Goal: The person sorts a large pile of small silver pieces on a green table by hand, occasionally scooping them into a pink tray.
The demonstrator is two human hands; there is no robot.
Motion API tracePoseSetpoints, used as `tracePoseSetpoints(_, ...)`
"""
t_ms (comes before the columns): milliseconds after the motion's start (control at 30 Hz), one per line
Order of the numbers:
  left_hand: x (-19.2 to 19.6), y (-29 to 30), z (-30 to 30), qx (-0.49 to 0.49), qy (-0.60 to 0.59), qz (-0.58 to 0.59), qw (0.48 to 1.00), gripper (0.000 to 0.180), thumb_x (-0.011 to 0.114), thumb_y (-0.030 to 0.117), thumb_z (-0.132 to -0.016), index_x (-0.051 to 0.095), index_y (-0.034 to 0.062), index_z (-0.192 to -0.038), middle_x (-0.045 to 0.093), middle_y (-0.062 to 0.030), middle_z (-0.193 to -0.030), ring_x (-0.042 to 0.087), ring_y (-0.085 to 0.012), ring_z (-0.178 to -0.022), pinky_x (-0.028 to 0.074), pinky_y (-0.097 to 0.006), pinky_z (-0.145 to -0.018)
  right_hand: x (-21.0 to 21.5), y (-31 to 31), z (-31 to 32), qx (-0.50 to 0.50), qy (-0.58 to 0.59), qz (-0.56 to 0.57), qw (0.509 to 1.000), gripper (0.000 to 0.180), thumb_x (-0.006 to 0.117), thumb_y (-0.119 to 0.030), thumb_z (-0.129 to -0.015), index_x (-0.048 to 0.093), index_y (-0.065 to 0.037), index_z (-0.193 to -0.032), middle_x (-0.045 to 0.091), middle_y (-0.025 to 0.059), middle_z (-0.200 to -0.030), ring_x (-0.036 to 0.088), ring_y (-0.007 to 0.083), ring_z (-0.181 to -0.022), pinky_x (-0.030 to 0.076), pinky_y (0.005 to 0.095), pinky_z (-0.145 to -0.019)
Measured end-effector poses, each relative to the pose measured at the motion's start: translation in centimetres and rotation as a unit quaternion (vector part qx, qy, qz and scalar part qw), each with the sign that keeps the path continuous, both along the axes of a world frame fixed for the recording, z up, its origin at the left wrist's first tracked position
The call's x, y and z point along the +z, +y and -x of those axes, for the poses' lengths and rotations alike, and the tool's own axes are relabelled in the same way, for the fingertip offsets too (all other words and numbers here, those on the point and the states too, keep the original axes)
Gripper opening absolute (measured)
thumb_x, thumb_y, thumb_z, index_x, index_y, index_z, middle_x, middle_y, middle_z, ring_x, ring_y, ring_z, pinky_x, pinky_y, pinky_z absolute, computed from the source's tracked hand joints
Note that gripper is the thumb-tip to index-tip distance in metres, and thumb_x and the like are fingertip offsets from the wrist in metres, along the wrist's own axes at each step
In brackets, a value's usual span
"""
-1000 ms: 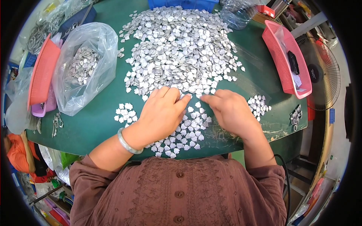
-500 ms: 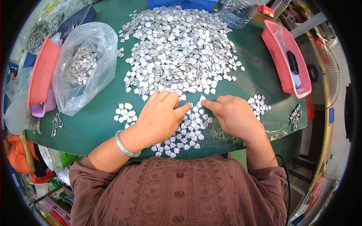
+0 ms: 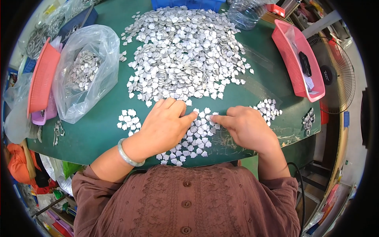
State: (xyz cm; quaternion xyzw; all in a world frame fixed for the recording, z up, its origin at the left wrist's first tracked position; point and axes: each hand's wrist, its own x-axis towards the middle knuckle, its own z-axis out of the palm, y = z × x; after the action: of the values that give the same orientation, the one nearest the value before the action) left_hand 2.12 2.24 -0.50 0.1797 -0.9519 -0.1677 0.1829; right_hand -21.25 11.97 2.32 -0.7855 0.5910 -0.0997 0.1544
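Palms down, the left hand [image 3: 164,128] and right hand [image 3: 250,128] each extend a finger onto silver pieces [image 3: 198,133] near the bench's [image 3: 92,138] front edge; any grip, I can't tell. The pieces point every way.

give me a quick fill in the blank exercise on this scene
The bangle circles the person's ____ wrist.
The tabletop is coloured ____.
The right hand extends its ____ finger toward the silvery pieces.
Beyond the pink basket on the right stands a wire-caged ____.

Missing words: left; green; index; fan.
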Motion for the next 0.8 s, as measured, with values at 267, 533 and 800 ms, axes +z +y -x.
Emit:
tracePoseSetpoints(267,-0.1,0.1,0.2,0.013,0.001,0.0,1.0,0.035,0.071,0.007,-0.076,0.069,0.0079,-0.11,0.052,-0.0054,-0.088,0.05,-0.0241,-0.082,0.042,-0.035,-0.074,-1.1,-0.9,0.3,-0.09,0.017,0.008,0.996,0.038,0.061,-0.005,-0.083,0.061,-0.009,-0.121,0.066,0.014,-0.085,0.063,0.0348,-0.078,0.049,0.0437,-0.067)
tracePoseSetpoints(533,-0.1,-0.1,0.2,0.004,0.0,-0.021,1.0,0.035,0.073,0.009,-0.075,0.069,0.0079,-0.11,0.052,-0.0058,-0.09,0.05,-0.0245,-0.083,0.041,-0.037,-0.074,-0.7,-2.0,-0.2,-0.094,0.029,0.034,0.995,0.037,0.055,-0.005,-0.082,0.064,-0.01,-0.117,0.064,0.0113,-0.079,0.065,0.0308,-0.076,0.051,0.0408,-0.067)
tracePoseSetpoints(800,-0.1,-0.1,0.3,0.009,-0.01,-0.014,1.0,0.035,0.074,0.01,-0.075,0.069,0.0085,-0.109,0.051,-0.0058,-0.091,0.05,-0.0246,-0.084,0.041,-0.037,-0.075,-0.3,-2.5,-0.1,-0.097,0.026,0.02,0.995,0.042,0.056,-0.005,-0.08,0.064,-0.013,-0.12,0.065,0.0105,-0.08,0.065,0.0294,-0.078,0.051,0.0401,-0.067)
